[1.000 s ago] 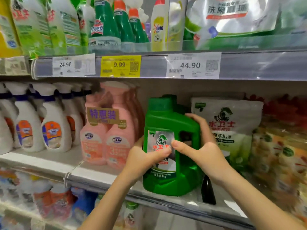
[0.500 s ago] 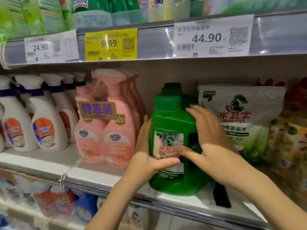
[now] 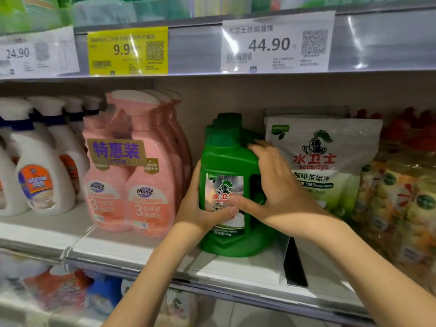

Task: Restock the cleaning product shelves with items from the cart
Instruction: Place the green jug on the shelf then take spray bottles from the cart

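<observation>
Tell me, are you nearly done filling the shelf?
Done: other green plastic jugs stand at the back of the white shelf. In hand: left hand and right hand hold the front green plastic jug, upright on the shelf. Left: unclear; the cart is out of view.

- Price tags [image 3: 274,43]: three, two white and one yellow.
- White spray bottles [image 3: 42,175]: at least four.
- Pink spray bottles [image 3: 146,185]: two in front — those behind too blurred to count.
- Green jug [image 3: 226,161]: one in front, at least one more behind.
- White pouch [image 3: 330,161]: one.
- Hands: two — left hand [image 3: 200,208], right hand [image 3: 278,192].
</observation>
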### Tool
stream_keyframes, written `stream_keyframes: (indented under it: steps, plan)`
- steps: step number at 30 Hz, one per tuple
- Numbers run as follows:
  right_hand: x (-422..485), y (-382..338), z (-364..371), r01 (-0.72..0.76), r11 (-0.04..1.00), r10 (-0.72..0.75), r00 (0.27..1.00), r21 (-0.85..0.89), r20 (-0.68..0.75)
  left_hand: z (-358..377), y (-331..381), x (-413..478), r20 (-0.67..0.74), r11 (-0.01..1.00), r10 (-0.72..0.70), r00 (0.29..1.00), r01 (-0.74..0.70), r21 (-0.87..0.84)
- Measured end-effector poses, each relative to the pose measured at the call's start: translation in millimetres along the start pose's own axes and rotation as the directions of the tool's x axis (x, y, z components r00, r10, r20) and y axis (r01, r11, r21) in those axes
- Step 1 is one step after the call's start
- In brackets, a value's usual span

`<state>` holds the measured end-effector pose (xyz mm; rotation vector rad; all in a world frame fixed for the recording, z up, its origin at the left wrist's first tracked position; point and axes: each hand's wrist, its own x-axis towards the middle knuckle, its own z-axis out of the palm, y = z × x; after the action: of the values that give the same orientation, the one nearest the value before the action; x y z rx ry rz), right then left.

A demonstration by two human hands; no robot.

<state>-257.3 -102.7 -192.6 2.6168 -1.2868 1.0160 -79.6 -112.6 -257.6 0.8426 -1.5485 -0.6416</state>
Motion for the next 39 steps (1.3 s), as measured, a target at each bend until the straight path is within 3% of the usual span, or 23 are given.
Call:
stream_keyframes:
  steps: [4,7,10,16,23,27,30,39]
  plan:
    - [-1.5,-3.7,-2.6,-0.018,0.999,0.019,1.0,0.045,-0.008,-1.1,13.2,-7.4,-0.04,0.989,-0.068,0.997,0.072,0.126]
    - [-10.9,-7.0,-6.3,-0.06,0.998,0.06,0.998,0.01,0.028,-0.1,24.0,-24.7,-0.095,0.96,-0.034,0.995,0.059,0.273]
    - [-39.5,-17.4,-11.8,0.074,0.993,-0.063,0.991,0.09,-0.119,0.0,36.5,-56.1,-0.188,0.904,-0.042,0.981,0.118,0.412]
    - [-119.4,-57.8,-7.7,0.285,0.907,-0.227,0.951,0.311,-0.208,-0.1,78.7,-150.5,-0.376,0.918,-0.091,0.922,0.223,0.326]
    - [-193.8,-121.2,29.1,0.128,0.688,-0.232,0.972,0.714,0.049,-19.7,101.8,-307.1,-0.503,0.814,-0.298,0.811,0.491,0.309]
    - [-225.5,-168.5,60.4,-0.036,0.538,-0.317,0.917,0.842,0.242,-42.0,112.8,-394.7,-0.648,0.709,-0.378,0.661,0.657,0.257]
    - [-247.7,-211.7,89.9,-0.165,0.476,-0.415,0.824,0.864,0.387,-61.7,125.5,-461.8,-0.741,0.633,-0.425,0.521,0.755,0.168]
    - [-338.2,-370.6,188.5,-0.44,0.454,-0.689,0.377,0.775,0.618,-108.6,180.1,-676.6,-0.892,0.371,-0.449,0.056,0.919,-0.129]
